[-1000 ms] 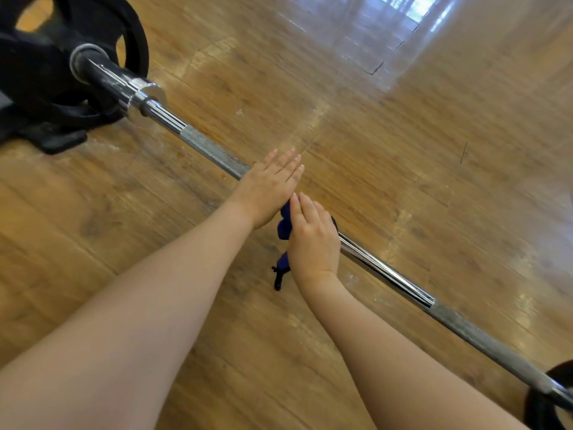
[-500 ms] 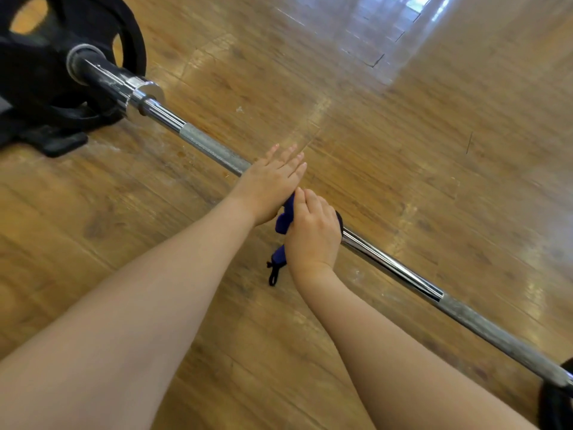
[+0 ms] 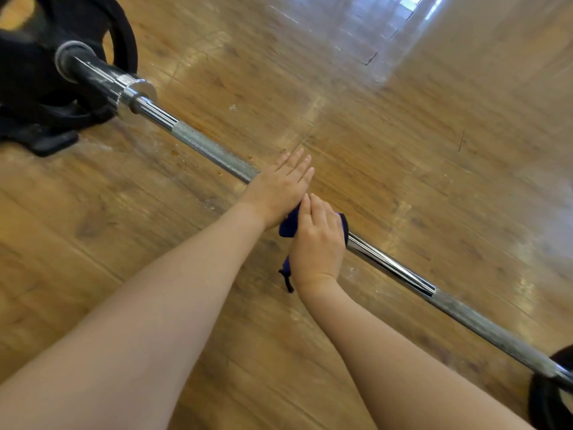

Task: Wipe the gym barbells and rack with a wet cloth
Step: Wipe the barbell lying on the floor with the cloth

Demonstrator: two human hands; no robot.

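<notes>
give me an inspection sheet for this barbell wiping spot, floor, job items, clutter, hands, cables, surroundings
Surface: glossy wooden floor, scuffed, whitish marks near the bar.
Job's things: barbell lying across the floor; blue cloth on its shaft.
Clutter: nothing seen.
Hands: left hand flat on the bar, fingers straight; right hand curled over the cloth on the bar.
Cables: nothing seen; only a dark cloth loop hanging down.
Surroundings: black weight plates on the left sleeve, another plate at the far right.
</notes>
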